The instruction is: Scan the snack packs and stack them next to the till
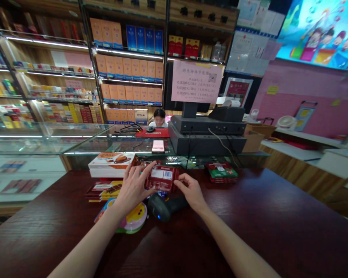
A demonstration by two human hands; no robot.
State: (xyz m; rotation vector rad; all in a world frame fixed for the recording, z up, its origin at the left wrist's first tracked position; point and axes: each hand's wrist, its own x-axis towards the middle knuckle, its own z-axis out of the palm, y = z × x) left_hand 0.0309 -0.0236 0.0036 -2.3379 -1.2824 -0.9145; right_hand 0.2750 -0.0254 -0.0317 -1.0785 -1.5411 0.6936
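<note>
Left hand [133, 186] grips the left end of a red glossy packet with a white barcode label [161, 177], held just above a dark grey handheld scanner [162, 207] lying on the dark wooden tabletop [278, 216]; the right hand [193, 191] pinches its right end. Red-and-green packets [222, 170] lie further right.

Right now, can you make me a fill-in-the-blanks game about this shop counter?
The left hand and right hand hold a ___ packet.
A black barcode ___ lies on the counter under it.
The green packets lie to the ___ of both hands.
Missing words: red; scanner; right.
</note>
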